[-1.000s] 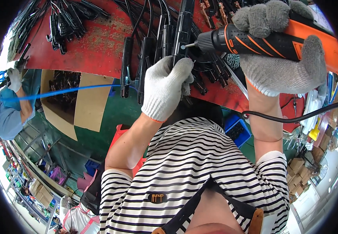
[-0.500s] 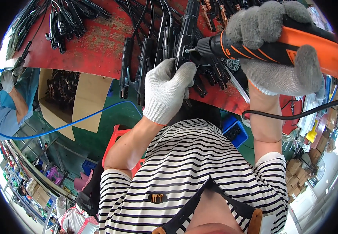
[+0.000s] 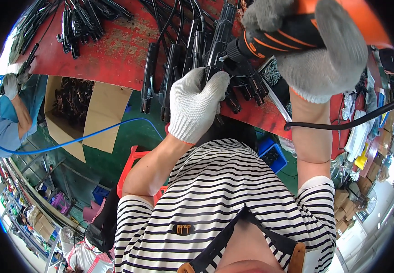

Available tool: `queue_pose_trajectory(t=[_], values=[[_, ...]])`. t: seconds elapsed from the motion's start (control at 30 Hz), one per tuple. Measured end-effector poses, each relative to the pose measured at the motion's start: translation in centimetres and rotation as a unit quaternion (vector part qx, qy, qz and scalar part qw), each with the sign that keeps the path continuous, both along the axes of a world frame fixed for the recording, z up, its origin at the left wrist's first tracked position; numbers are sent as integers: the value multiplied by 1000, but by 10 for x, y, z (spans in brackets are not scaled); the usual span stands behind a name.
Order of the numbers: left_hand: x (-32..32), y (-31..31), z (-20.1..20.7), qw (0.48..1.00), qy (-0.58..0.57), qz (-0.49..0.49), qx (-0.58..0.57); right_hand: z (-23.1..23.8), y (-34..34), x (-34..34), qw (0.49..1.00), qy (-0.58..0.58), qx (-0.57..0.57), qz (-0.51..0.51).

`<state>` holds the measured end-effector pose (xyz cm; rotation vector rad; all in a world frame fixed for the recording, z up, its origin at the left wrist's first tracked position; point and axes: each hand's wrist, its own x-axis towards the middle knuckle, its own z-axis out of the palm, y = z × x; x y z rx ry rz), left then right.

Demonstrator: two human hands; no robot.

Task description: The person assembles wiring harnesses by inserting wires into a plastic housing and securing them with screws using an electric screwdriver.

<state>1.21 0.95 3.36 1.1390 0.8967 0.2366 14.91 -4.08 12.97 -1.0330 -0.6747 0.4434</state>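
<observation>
My left hand (image 3: 193,105), in a white knit glove, is closed around the lower end of a black electrode holder (image 3: 223,29) at the table's near edge, thumb on its right side. My right hand (image 3: 326,68), in a greyed glove, grips an orange and black power screwdriver (image 3: 283,38) from which a black cord appears to hang. The tool lies almost level, pointing left. Its short bit (image 3: 223,58) meets the side of the holder just above my left thumb. Whether a screw sits under the tip is too small to tell.
More black holders (image 3: 172,68) with cables lie left of my hand, others (image 3: 251,82) to the right. Loose screws (image 3: 271,73) are piled beside them on the red table (image 3: 115,50). A carton (image 3: 103,118) and a blue hose (image 3: 115,123) are at left, near another person's gloved hand (image 3: 11,86).
The screwdriver's rear end has risen and the tool has shifted slightly left, with less of the bit showing. My left hand keeps its hold on the electrode holder, almost unmoved.
</observation>
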Motion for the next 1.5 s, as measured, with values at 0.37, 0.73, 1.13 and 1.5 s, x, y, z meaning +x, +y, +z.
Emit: queue_pose_trajectory(t=[0.37,0.73,1.13,1.5], values=[[-2,-10,-6,999,-33,31,0,-6,-20,18,994,48,-93,20],[-4,-9,-7,999,-32,19,20,-17,-20,14,992,84,35,85],[-8,-16,11,904,64,-42,420,2,-100,94,971,3,186,151],[-10,-21,20,757,114,-213,607,-107,-340,199,901,255,-108,-335]])
